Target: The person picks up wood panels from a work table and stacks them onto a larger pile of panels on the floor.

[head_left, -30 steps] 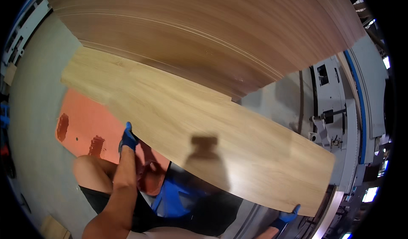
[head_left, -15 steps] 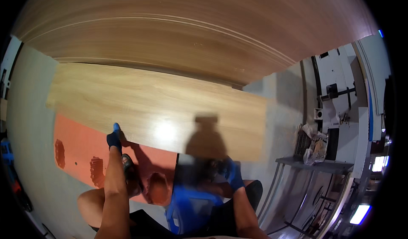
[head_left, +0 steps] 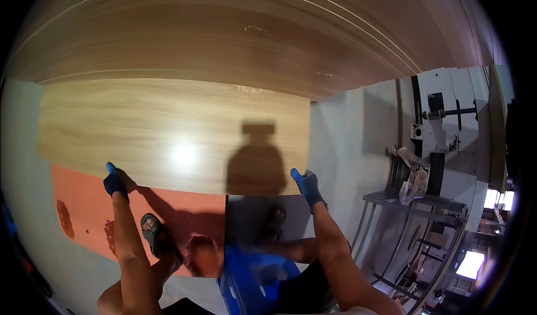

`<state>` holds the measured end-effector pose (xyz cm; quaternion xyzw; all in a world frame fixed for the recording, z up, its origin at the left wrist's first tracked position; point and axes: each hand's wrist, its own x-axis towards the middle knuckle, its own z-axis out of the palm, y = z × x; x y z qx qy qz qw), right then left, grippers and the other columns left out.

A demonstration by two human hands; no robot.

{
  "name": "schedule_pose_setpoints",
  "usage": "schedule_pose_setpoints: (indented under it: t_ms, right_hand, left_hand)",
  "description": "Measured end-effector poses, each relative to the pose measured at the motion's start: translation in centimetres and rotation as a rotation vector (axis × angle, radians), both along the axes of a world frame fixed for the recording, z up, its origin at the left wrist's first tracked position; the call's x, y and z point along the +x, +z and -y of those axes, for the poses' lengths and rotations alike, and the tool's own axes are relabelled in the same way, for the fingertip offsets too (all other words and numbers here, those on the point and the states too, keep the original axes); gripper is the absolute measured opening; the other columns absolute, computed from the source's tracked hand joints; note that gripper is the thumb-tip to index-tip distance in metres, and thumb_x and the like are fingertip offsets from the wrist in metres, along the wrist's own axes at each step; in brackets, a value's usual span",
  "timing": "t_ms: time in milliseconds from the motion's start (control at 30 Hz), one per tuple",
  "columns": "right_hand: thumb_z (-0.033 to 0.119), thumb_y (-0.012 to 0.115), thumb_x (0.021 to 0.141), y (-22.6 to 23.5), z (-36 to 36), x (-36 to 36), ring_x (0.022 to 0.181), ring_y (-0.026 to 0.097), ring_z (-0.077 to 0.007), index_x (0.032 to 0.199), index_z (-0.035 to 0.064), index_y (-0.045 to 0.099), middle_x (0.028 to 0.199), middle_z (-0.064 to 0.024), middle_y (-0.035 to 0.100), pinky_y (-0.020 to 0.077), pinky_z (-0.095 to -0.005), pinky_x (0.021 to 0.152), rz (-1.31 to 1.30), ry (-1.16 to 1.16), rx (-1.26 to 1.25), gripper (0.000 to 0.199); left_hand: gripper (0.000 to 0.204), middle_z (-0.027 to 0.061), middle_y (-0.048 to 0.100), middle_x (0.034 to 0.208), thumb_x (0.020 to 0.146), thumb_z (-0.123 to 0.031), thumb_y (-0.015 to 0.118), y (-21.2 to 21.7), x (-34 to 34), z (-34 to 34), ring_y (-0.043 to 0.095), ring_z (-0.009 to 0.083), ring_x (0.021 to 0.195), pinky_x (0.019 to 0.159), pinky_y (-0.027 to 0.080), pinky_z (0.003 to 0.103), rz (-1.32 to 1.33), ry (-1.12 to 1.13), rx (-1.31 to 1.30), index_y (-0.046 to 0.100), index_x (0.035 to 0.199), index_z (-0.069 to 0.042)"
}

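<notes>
A pale wood-grain board (head_left: 123, 130) lies crosswise before me, its far edge against a stack of wood-grain panels. My left hand (head_left: 115, 185), in a blue glove, grips the board's near edge left of the middle, thumb on the top face and fingers hidden underneath. At the near right corner my gloved right hand (head_left: 309, 187) is closed on the same board, its thumb over the edge. A dark shadow falls across the board's right half.
Tall stacked wood-grain panels (head_left: 168, 46) rise beyond the board. Below it lie an orange sheet (head_left: 168, 203) with worn patches and a dark sheet (head_left: 246, 214). A blue plastic stool (head_left: 246, 287) is under me. To the right stands a metal-framed table (head_left: 386, 197) holding a plastic bag (head_left: 415, 183).
The board has shifted left and sits squarer against the stack. My left hand moved left with it, and my right hand now shows at the near right corner.
</notes>
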<state>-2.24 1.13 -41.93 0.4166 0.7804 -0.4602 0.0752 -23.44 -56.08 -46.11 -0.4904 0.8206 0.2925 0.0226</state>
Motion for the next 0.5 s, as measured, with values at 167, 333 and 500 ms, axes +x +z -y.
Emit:
schedule_pose_setpoints:
  t_ms: [167, 333, 500]
  right_hand:
    - [0.037, 0.061, 0.077, 0.2, 1.6, -0.7, 0.059, 0.057, -0.0169, 0.082, 0.0013, 0.062, 0.064, -0.0091, 0.061, 0.0435, -0.0307, 0.057, 0.027, 0.054, 0.353, 0.037]
    - [0.04, 0.058, 0.075, 2.4, 3.3, -1.9, 0.082, 0.058, -0.033, 0.093, 0.0047, 0.06, 0.083, -0.0184, 0.061, 0.0451, -0.0374, 0.068, 0.101, 0.076, 0.307, 0.04]
    - [0.048, 0.057, 0.074, 2.8, 3.0, -1.3, 0.062, 0.06, -0.0259, 0.078, 0.0014, 0.061, 0.066, -0.0132, 0.061, 0.0442, -0.0343, 0.059, 0.012, 0.034, 0.219, 0.047]
  left_hand:
    - [0.067, 0.0103, 0.058, 0.066, 0.079, -0.057, 0.045, 0.5, -1.1, -0.7, 0.049, 0.0193, 0.06, 0.062, 0.043, 0.032, -0.047, 0.092, 0.132, 0.059, 0.078, 0.008]
    - [0.067, 0.0122, 0.06, 0.071, 0.078, -0.057, 0.048, 1.5, -1.7, 0.1, 0.054, 0.0201, 0.067, 0.064, 0.043, 0.032, 0.012, 0.08, 0.176, 0.059, 0.08, 0.009]
    - [0.071, 0.0175, 0.062, 0.083, 0.077, -0.058, 0.046, -3.3, -0.8, 1.4, 0.057, 0.0265, 0.077, 0.069, 0.044, 0.035, -0.18, 0.047, 0.406, 0.057, 0.091, 0.011]
